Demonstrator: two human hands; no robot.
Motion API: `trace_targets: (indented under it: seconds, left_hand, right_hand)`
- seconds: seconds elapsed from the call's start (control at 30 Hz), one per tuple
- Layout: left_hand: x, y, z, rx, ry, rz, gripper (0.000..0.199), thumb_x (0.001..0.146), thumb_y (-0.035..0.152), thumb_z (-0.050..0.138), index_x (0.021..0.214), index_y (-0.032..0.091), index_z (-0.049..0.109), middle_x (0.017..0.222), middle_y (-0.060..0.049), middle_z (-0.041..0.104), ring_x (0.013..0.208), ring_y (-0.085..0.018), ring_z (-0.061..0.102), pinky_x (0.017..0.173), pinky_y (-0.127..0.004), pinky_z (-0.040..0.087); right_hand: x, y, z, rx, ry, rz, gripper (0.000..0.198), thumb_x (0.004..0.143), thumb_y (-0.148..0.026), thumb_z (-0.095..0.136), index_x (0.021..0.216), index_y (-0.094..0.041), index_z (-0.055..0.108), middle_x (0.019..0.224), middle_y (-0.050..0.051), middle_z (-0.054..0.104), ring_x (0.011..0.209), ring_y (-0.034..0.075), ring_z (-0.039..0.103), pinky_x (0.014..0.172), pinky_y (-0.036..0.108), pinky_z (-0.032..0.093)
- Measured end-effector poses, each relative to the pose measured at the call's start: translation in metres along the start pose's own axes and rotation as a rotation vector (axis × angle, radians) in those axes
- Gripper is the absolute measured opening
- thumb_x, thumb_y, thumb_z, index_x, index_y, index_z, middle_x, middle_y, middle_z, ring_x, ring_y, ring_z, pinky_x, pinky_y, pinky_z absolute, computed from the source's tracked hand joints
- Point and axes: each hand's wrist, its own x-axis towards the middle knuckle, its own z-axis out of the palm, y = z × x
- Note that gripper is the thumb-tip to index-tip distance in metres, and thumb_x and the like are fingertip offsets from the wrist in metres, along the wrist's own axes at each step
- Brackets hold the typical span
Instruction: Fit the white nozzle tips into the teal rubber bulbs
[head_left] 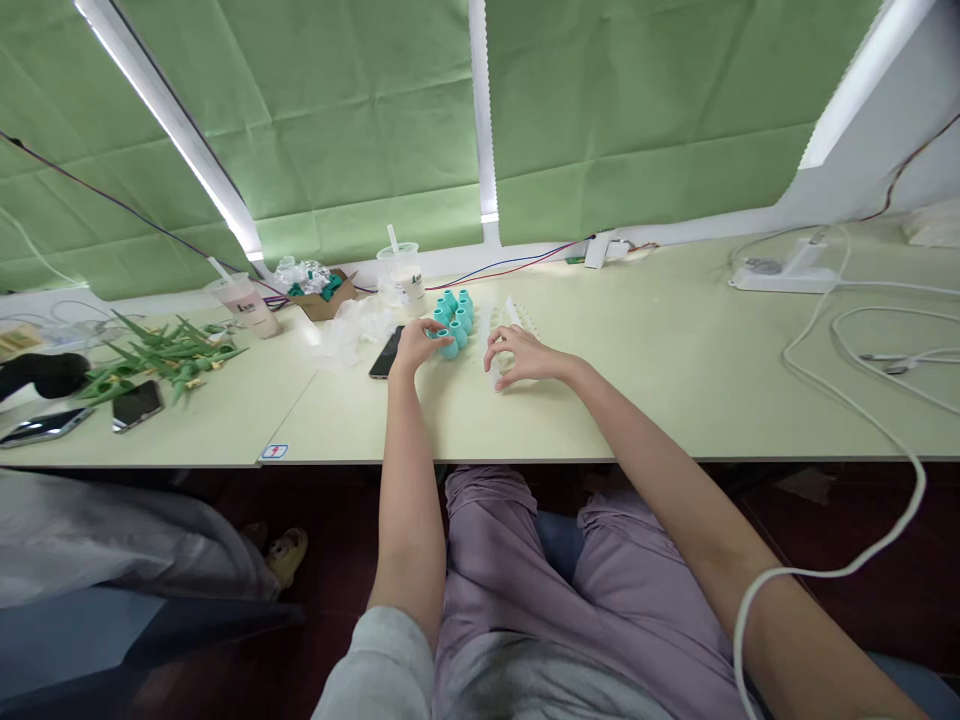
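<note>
Several small turquoise vase-shaped pieces (460,318) with open round tops stand close together in two rough rows. My left hand (417,346) reaches in from their left side, thumb and fingers closed around the nearest turquoise vase (448,346). To the right, my right hand (525,357) is curled over pale, partly see-through strips. Its thumb and fingertips meet the near end of a white strip (486,325); the exact contact is partly hidden. Behind that hand lie more white pieces (513,311), too small to make out.
Left of my left hand lie a black phone (386,354) and crumpled clear plastic (352,333). Farther back stand a drink cup (403,275) and a cardboard box (328,300). Green-leaved stems (161,357) lie at far left. A white cable (855,395) crosses my right forearm.
</note>
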Motion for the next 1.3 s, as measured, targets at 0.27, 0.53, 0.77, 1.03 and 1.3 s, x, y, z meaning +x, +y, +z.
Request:
trace_targets:
  seconds: [0.27,0.53,0.77,1.03,1.3]
  left_hand:
    - [-0.002,0.001,0.000,-0.032,-0.029,0.037,0.034,0.058,0.039,0.076,0.085,0.019,0.072,0.085,-0.003,0.063,0.069,-0.012,0.046,0.068,-0.027,0.038]
    - [0.005,0.002,0.003,-0.190,0.426,0.035,0.021,0.080,0.035,0.058,0.087,0.018,0.068,0.092,-0.004,0.066,0.075,-0.013,0.053,0.073,-0.026,0.042]
    - [0.006,-0.020,0.012,-0.182,0.801,-0.213,0.020,0.084,0.019,0.043,0.088,0.017,0.062,0.086,-0.004,0.065,0.078,-0.015,0.058,0.082,-0.027,0.042]
    - [0.007,-0.031,0.013,-0.281,0.801,-0.427,0.019,0.079,0.013,0.044,0.084,0.017,0.062,0.080,-0.004,0.067,0.084,-0.017,0.061,0.088,-0.028,0.042]
    - [0.006,-0.028,0.013,-0.270,0.783,-0.432,0.018,0.079,0.012,0.045,0.082,0.017,0.062,0.079,-0.003,0.067,0.083,-0.016,0.061,0.088,-0.027,0.043]
  right_hand:
    - [-0.001,0.003,-0.012,0.236,0.161,-0.086,0.042,0.062,-0.044,0.076,0.099,-0.025,0.068,0.116,0.006,0.051,0.115,0.022,0.043,0.103,0.038,0.033]
    - [-0.002,0.044,-0.030,0.486,0.892,0.194,0.027,0.068,-0.038,0.068,0.085,-0.016,0.067,0.098,0.004,0.063,0.079,0.011,0.048,0.080,0.026,0.040]
    - [-0.007,0.089,-0.024,0.574,1.103,0.470,0.023,0.065,-0.033,0.064,0.080,-0.016,0.068,0.085,0.002,0.064,0.063,0.007,0.042,0.067,0.023,0.037]
    - [-0.008,0.095,-0.015,0.643,1.107,0.544,0.024,0.064,-0.031,0.064,0.082,-0.017,0.069,0.089,0.002,0.066,0.066,0.008,0.045,0.071,0.023,0.038]
    - [-0.007,0.090,-0.012,0.555,0.923,0.553,0.022,0.062,-0.032,0.064,0.079,-0.018,0.065,0.087,0.001,0.065,0.063,0.008,0.044,0.064,0.024,0.036]
